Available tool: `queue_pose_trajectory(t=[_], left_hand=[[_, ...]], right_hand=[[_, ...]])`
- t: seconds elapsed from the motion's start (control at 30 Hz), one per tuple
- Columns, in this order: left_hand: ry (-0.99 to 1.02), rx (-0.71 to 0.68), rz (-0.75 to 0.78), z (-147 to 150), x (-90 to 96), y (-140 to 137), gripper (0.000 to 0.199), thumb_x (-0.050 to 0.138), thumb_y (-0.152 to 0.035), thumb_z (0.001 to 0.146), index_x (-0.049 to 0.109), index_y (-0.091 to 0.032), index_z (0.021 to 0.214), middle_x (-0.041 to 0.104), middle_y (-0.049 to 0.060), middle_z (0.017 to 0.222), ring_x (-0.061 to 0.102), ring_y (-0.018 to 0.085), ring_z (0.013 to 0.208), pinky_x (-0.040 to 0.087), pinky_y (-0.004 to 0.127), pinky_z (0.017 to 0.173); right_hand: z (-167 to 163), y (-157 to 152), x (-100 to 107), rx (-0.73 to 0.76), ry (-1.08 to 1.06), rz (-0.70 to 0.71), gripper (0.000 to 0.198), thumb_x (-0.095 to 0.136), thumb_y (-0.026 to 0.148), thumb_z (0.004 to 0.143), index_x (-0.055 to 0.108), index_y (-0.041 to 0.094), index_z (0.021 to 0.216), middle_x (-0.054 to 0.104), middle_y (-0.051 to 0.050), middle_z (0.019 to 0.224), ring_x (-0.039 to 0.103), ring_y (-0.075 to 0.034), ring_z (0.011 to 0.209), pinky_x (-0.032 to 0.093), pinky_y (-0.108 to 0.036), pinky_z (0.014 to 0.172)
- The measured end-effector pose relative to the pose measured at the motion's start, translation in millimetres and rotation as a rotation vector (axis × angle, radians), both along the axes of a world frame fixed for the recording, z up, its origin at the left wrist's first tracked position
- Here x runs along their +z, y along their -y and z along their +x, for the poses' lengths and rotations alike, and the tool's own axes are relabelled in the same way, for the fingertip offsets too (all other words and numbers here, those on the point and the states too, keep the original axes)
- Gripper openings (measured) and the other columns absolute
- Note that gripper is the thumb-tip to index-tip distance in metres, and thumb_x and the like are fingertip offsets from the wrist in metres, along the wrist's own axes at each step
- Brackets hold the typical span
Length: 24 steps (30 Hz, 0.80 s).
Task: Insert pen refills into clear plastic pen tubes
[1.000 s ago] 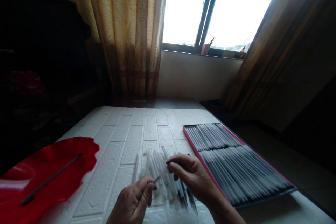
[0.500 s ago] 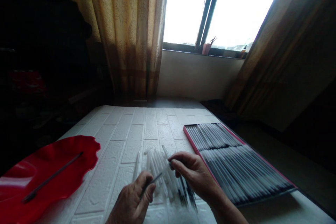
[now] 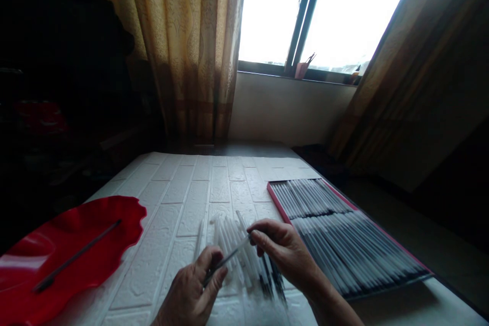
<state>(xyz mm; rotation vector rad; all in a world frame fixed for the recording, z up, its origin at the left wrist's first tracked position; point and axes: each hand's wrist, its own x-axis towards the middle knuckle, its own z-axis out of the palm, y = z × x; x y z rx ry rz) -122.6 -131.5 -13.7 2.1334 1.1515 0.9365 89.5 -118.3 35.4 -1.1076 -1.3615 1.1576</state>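
Note:
A slim, clear-and-dark pen (image 3: 234, 253) slants between my two hands above the table. My left hand (image 3: 196, 282) is closed on its lower part, thumb against the fingers. The fingertips of my right hand (image 3: 277, 242) pinch its upper end; whether they hold a separate small part there is hidden. Under and behind the hands lies a loose pile of clear plastic tubes (image 3: 227, 232), like pen barrels. Several thin pieces with black ends (image 3: 265, 285) lie beside them, partly blurred.
On the right, a red-edged box (image 3: 279, 202) holds two rows of pens (image 3: 355, 244). At the left stands a red wavy-rimmed plate (image 3: 126, 244) with one dark pen (image 3: 82, 252) on it. The white brick-patterned table (image 3: 191, 178) reaches back towards a curtain (image 3: 191, 51) and a window.
Both hands keep their grip on the pen. The right hand has shifted slightly right, and a little more of the pen shows between the hands.

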Motion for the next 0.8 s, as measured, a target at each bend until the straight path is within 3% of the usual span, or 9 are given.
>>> queue_pose_trajectory(t=[0.23, 0.47, 0.63, 0.8], left_hand=[[0.001, -0.009, 0.018, 0.8, 1.3, -0.3, 0.019, 0.042, -0.035, 0.096, 0.058, -0.024, 0.093, 0.062, -0.003, 0.063, 0.065, 0.014, 0.056, 0.046, 0.018, 0.054], [0.063, -0.001, -0.02, 3.8, 3.2, 1.3, 0.036, 0.037, -0.041, 0.099, 0.058, -0.024, 0.074, 0.059, -0.004, 0.059, 0.06, 0.012, 0.052, 0.043, 0.018, 0.053], [0.01, -0.02, 0.018, 1.0, 3.0, 0.5, 0.016, 0.046, -0.036, 0.095, 0.057, -0.025, 0.097, 0.068, -0.003, 0.069, 0.067, 0.015, 0.059, 0.047, 0.019, 0.057], [-0.035, 0.004, 0.049, -2.1, -3.0, -2.3, 0.01, 0.046, -0.032, 0.096, 0.053, -0.026, 0.099, 0.069, -0.003, 0.077, 0.069, 0.015, 0.066, 0.048, 0.018, 0.062]], right_hand=[[-0.2, 0.2, 2.2, -0.004, 0.018, -0.018, 0.034, 0.074, 0.051, 0.072, 0.071, 0.017, 0.076, 0.063, 0.0, 0.063, 0.054, -0.01, 0.053, 0.047, -0.023, 0.052], [0.6, -0.1, 0.5, 0.013, 0.012, -0.002, 0.031, 0.073, 0.047, 0.074, 0.071, 0.016, 0.078, 0.063, 0.0, 0.063, 0.054, -0.01, 0.053, 0.046, -0.023, 0.052], [2.0, -1.1, 0.8, -0.009, 0.011, 0.007, 0.029, 0.073, 0.045, 0.074, 0.071, 0.016, 0.077, 0.063, 0.0, 0.063, 0.054, -0.01, 0.053, 0.046, -0.023, 0.052], [2.7, -1.3, 1.6, -0.005, -0.016, 0.002, 0.027, 0.073, 0.043, 0.073, 0.07, 0.016, 0.076, 0.062, 0.0, 0.063, 0.053, -0.01, 0.053, 0.047, -0.023, 0.052]])
